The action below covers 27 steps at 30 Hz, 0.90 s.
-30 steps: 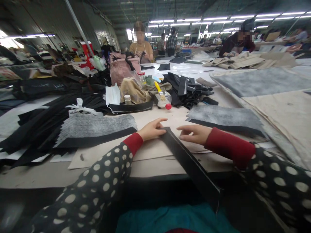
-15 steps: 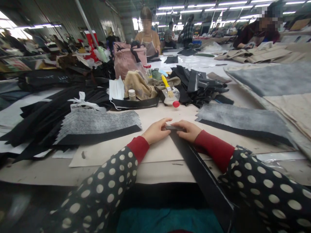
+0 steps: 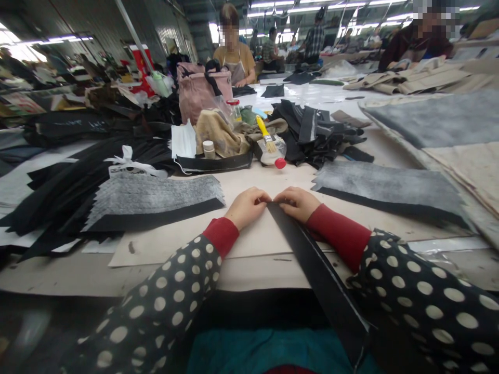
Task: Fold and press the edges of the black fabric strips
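Note:
A long black fabric strip runs from between my hands over the table's near edge and down toward my lap, a pale line along its right side. My left hand pinches the left corner of its far end. Close beside it, my right hand has its fingers bent over the same end, at the right corner. The fingertips of both hands almost meet. Beneath lies a cream sheet. Fanned grey-and-black fabric pieces are stacked to the left, and a similar stack lies to the right.
Behind my hands are a clear bottle with a red cap, a yellow-handled brush, a small jar, a white mask and a pink bag. Black scraps are heaped nearby. People work at the tables beyond.
The far end of the strip, earlier folded over with its grey underside showing, now appears flattened and black. My right hand has shifted slightly left and the fingers of both hands have closed in.

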{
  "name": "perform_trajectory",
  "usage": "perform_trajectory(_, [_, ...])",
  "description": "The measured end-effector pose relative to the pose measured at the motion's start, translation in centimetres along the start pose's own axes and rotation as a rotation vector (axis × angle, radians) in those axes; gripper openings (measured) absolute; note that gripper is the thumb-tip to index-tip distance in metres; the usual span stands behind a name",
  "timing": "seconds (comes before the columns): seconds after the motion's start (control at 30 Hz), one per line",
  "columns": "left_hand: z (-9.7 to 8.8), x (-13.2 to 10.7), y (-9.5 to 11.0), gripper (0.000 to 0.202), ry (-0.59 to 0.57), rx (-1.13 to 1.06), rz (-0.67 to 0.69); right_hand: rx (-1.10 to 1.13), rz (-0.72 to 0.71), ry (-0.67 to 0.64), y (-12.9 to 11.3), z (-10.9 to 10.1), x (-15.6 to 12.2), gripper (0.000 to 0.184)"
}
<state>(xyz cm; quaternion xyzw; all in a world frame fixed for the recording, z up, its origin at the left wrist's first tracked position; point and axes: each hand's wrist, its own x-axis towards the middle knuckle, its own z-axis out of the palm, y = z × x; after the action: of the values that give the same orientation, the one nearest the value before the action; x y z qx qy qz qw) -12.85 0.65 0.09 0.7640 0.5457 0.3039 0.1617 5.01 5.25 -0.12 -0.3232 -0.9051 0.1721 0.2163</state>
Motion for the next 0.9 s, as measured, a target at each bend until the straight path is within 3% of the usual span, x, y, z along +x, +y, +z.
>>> perform_trajectory(0.23, [-0.4, 0.1, -0.2, 0.024, -0.058, 0.058, 0.104, -0.108, -0.09, -0.036, -0.2, -0.3, 0.1, 0.024])
perform_trajectory(0.43, [-1.3, -0.5, 0.3, 0.027, -0.176, 0.43, 0.316, -0.34, -0.153, -0.153, -1.8, -0.8, -0.2, 0.025])
perform_trajectory(0.53, [-1.8, -1.0, 0.9, 0.026, -0.218, 0.563, 0.316, -0.434, -0.14, -0.206, -2.6, -1.0, -0.4, 0.025])
perform_trajectory(0.67, [-3.3, -1.3, 2.1, 0.024, -0.268, 0.611, 0.257, -0.405, -0.132, -0.182, -2.5, -0.9, -0.6, 0.028])
perform_trajectory(0.8, [-4.8, -0.5, 4.2, 0.026, -0.141, 0.493, 0.179, -0.336, -0.132, -0.123, -1.8, -0.6, -0.6, 0.028])
perform_trajectory(0.9, [-3.5, 0.3, 5.2, 0.037, -0.035, 0.334, 0.192, -0.294, -0.119, -0.087, -1.5, -0.3, -0.6, 0.027])
